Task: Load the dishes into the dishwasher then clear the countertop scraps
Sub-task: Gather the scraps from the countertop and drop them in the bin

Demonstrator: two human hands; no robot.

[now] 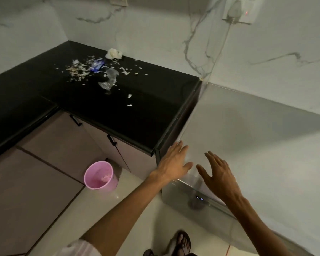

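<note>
Seen from the head camera, a person stands at a silver dishwasher (248, 145) set against the right end of a black countertop (137, 111), its door closed and a small blue display (199, 198) lit on the front edge at about 5 o'clock in the frame. The left hand (174, 163) reaches forward with fingers straight and spread, holding nothing, its fingertips over the dishwasher's near left corner where it meets the counter end; whether it touches is unclear. The right hand (218, 174), just beside it toward 3 o'clock, is likewise spread and empty above the dishwasher top. The scraps (81, 69) lie scattered on the countertop toward 11 o'clock, with a blue wrapper (97, 65), a clear plastic piece (109, 78) and a crumpled white wad (114, 53) by the marble wall (155, 24). A pink bucket (100, 177) sits on the floor at 8 o'clock, below the cabinet doors (67, 141). A sandalled foot (183, 242) shows at 6 o'clock.
</note>
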